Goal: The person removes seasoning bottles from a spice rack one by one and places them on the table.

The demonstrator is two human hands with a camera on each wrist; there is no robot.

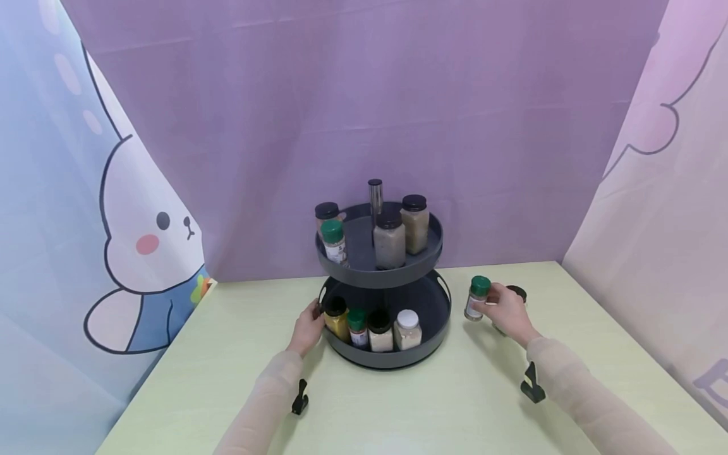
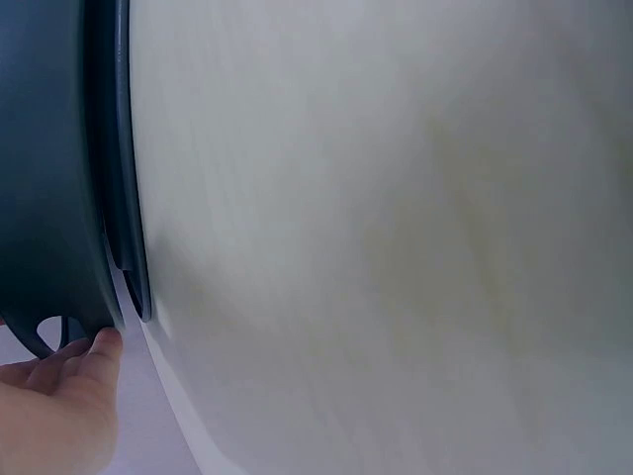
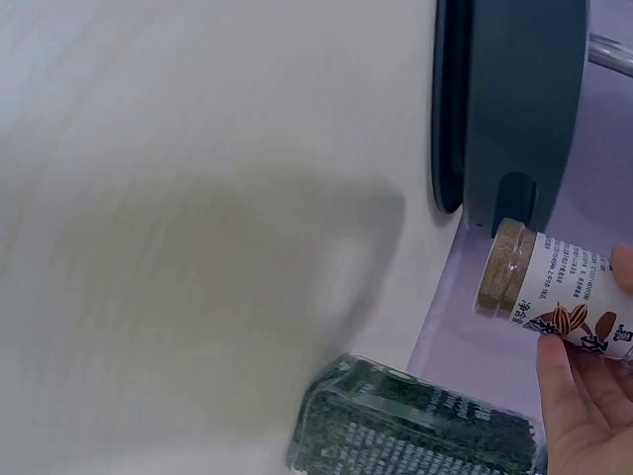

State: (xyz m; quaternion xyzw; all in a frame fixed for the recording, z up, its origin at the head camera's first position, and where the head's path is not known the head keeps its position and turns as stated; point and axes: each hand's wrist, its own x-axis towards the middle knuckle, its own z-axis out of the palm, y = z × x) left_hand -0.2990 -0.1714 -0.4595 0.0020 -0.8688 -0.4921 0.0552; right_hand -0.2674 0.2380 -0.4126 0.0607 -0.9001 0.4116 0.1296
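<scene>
My left hand (image 1: pixel 307 328) grips the left side of the lower tray (image 1: pixel 392 360) of a dark grey two-tier spice rack. In the left wrist view, the thumb (image 2: pixel 105 346) presses near the rim's handle cutout. Right of the rack, my right hand (image 1: pixel 510 314) holds a green-capped spice jar (image 1: pixel 473 306) above the table. Brown powder and a printed label show on this jar (image 3: pixel 569 297) in the right wrist view. Close beside it stands a square jar of dark green flakes (image 3: pixel 415 421) with a black cap (image 1: pixel 517 291), partly hidden by the right hand.
On the upper tray (image 1: pixel 381 278) stand several jars, including a green-capped one (image 1: pixel 334 243). Several more line the lower tray's front, among them a white-capped jar (image 1: pixel 407 330). A metal post (image 1: pixel 375 196) rises at the middle. Behind the pale table (image 1: pixel 426 411) hangs a purple cloth (image 1: pixel 398 95).
</scene>
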